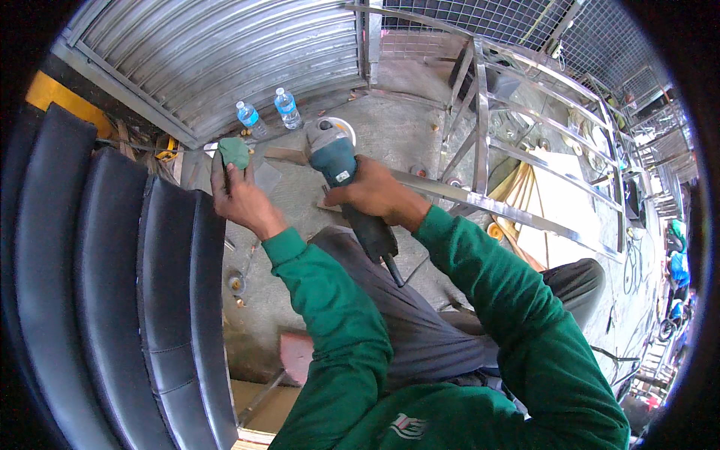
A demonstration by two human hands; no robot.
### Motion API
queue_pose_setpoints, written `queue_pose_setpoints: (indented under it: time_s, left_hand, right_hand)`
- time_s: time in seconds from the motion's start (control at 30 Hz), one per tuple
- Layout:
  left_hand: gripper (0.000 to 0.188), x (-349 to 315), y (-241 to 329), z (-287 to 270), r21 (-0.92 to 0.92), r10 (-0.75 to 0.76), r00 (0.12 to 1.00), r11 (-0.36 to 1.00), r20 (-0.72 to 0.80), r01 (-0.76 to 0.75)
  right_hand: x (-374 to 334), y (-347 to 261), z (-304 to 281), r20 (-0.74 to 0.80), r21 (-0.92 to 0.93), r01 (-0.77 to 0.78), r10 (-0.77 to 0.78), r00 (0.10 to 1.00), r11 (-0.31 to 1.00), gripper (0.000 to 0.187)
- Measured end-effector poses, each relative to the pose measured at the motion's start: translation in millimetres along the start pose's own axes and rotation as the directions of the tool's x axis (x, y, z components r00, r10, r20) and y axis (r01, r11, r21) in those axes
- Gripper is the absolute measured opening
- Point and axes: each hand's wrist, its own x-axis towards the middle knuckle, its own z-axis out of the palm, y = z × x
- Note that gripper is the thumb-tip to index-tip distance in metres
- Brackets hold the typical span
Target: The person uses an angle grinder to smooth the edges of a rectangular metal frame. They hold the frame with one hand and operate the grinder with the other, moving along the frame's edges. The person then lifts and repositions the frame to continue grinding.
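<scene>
My right hand is wrapped round the dark body of an angle grinder, whose cord leaves its rear end toward my lap. At the grinder's grey head sits a pale round disc, seen mostly from its edge. In my left hand is a rough green block, pinched between the fingertips to the left of the grinder head. Block and disc are apart. Whether the disc spins cannot be told.
Two water bottles stand by a corrugated metal shutter. A metal tube frame lies at the right, with a pale sheet beyond it. Black padded cushions line the left. Small discs lie on the concrete floor.
</scene>
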Motion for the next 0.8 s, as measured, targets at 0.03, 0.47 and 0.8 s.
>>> queue_pose_setpoints:
  time_s: [0.03, 0.47, 0.8]
  left_hand:
    - [0.034, -0.6, -0.4, 1.5, -0.024, -0.002, 1.000, 1.000, 0.012, 0.002]
    - [0.035, 0.6, -3.8, -5.0, 0.318, 0.142, 0.980, 0.931, 0.139, -0.180]
    - [0.033, -4.8, -6.8, 8.2, 0.223, 0.100, 0.984, 0.966, 0.145, -0.131]
  right_hand:
    - [3.1, -0.3, 1.8, 0.027, -0.010, 0.024, -0.023, 0.999, 1.000, 0.058]
    - [-109.2, 60.3, -43.1, -0.168, 0.287, -0.129, 0.183, 0.969, 0.949, 0.069]
    - [-86.7, 80.7, -17.4, -0.186, 0.082, 0.002, 0.013, 0.982, 0.997, 0.075]
